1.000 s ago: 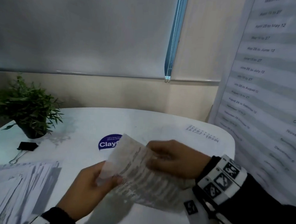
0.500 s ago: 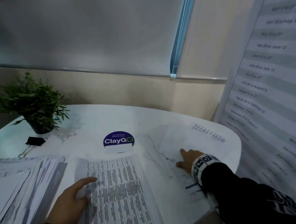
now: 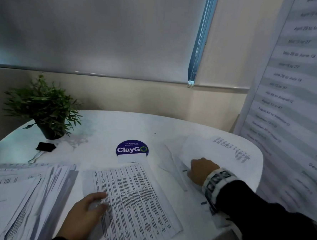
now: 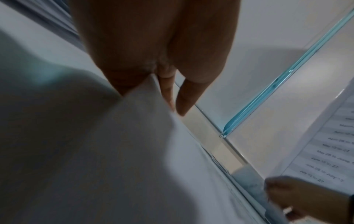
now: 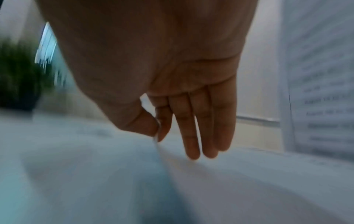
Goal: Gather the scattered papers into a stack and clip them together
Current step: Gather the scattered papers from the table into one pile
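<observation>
A printed sheet (image 3: 136, 198) full of dense text lies flat on the white table (image 3: 101, 127) in front of me. My left hand (image 3: 91, 206) is at its left edge; in the left wrist view the sheet's edge (image 4: 153, 136) runs up between thumb and fingers (image 4: 184, 98). My right hand (image 3: 201, 170) is on the loose papers (image 3: 198, 148) at the right. There the thumb and index finger (image 5: 162, 121) pinch the raised edge of a sheet (image 5: 159, 145), and the other fingers are straight. A fanned pile of papers (image 3: 19, 191) lies at the left. A black binder clip (image 3: 45, 147) sits beyond it.
A potted green plant (image 3: 43, 105) stands at the table's back left, just behind the clip. A round blue ClayGo sticker (image 3: 132, 149) marks the table's middle. A large printed date chart (image 3: 295, 91) hangs close on the right, and the table's rounded edge (image 3: 259, 163) is near it.
A second ago both hands held the printed sheet up. It now lies flat on the table, my left hand stays at its edge, and my right hand has gone to the right-hand papers and pinched one.
</observation>
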The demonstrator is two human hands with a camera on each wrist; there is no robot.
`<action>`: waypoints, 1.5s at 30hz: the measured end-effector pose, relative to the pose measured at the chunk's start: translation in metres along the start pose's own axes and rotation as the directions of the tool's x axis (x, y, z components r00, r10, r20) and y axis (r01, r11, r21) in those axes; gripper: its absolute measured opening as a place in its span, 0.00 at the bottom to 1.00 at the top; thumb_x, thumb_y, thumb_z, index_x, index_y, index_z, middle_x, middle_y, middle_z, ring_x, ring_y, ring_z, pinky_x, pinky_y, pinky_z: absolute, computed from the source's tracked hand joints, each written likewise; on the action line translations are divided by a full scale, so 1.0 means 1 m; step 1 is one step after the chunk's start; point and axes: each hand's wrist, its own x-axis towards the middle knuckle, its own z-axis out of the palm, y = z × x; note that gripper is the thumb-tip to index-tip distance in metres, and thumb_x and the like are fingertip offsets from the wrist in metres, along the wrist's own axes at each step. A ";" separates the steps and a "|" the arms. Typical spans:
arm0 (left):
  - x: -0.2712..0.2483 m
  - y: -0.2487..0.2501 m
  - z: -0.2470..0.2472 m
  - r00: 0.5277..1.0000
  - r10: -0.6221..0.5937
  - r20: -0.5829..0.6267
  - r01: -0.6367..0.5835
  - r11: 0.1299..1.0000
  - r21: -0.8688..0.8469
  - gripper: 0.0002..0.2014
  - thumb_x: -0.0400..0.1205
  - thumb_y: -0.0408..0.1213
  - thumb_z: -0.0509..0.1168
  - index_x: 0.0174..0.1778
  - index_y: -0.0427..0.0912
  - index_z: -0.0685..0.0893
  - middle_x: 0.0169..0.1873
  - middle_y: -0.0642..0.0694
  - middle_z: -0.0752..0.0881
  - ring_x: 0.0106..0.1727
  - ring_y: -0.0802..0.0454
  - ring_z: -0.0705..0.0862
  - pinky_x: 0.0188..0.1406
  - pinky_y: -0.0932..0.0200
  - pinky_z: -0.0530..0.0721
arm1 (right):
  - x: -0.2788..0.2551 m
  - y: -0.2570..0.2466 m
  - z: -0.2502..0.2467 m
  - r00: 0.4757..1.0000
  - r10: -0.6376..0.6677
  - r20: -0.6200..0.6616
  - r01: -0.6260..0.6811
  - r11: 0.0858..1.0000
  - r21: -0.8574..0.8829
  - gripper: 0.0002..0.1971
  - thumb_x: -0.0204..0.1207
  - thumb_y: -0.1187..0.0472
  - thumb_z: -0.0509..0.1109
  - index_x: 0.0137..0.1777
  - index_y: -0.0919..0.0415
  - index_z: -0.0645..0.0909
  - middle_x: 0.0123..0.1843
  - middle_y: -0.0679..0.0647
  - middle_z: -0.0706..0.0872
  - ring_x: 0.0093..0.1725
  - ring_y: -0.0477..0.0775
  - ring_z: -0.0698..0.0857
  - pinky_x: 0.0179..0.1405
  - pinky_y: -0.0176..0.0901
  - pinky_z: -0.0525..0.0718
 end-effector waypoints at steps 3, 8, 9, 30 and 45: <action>-0.002 0.012 0.000 0.996 -0.072 0.059 0.083 0.975 -0.208 0.14 0.82 0.49 0.62 0.54 0.45 0.87 0.64 0.45 0.81 0.71 0.46 0.73 0.72 0.49 0.63 | -0.042 -0.021 -0.050 0.947 -0.310 -0.087 0.315 0.835 0.451 0.19 0.72 0.45 0.55 0.43 0.61 0.78 0.43 0.53 0.85 0.45 0.54 0.83 0.44 0.44 0.77; 0.003 0.022 -0.010 0.989 -0.075 0.128 0.118 0.920 -0.374 0.40 0.72 0.71 0.59 0.65 0.39 0.82 0.63 0.43 0.84 0.66 0.45 0.78 0.71 0.41 0.70 | -0.112 -0.051 -0.087 0.699 -0.697 0.160 0.236 0.435 0.869 0.33 0.59 0.44 0.62 0.54 0.72 0.79 0.29 0.40 0.85 0.29 0.32 0.80 0.34 0.24 0.77; 0.003 0.025 -0.012 0.984 -0.077 0.158 0.137 0.900 -0.414 0.41 0.69 0.71 0.61 0.62 0.38 0.84 0.62 0.40 0.85 0.63 0.44 0.82 0.69 0.40 0.75 | -0.112 -0.053 -0.082 0.670 -0.703 0.241 0.240 0.511 0.825 0.34 0.62 0.47 0.63 0.58 0.77 0.78 0.30 0.39 0.87 0.31 0.31 0.82 0.37 0.22 0.78; -0.009 0.009 -0.020 0.993 0.116 0.017 -0.118 0.980 0.163 0.45 0.76 0.23 0.68 0.80 0.61 0.54 0.79 0.47 0.65 0.67 0.42 0.78 0.59 0.53 0.78 | 0.038 0.053 0.026 0.970 0.139 0.200 -0.131 0.990 -0.054 0.42 0.71 0.32 0.66 0.76 0.61 0.61 0.74 0.60 0.73 0.71 0.60 0.75 0.70 0.51 0.73; 0.008 -0.001 -0.012 0.995 -0.079 0.052 0.083 0.994 -0.071 0.08 0.80 0.31 0.67 0.49 0.46 0.90 0.51 0.52 0.85 0.60 0.54 0.77 0.63 0.58 0.69 | -0.034 -0.021 -0.050 0.811 0.211 -0.546 0.434 0.410 0.802 0.08 0.85 0.58 0.58 0.44 0.54 0.74 0.37 0.50 0.87 0.37 0.51 0.86 0.34 0.37 0.82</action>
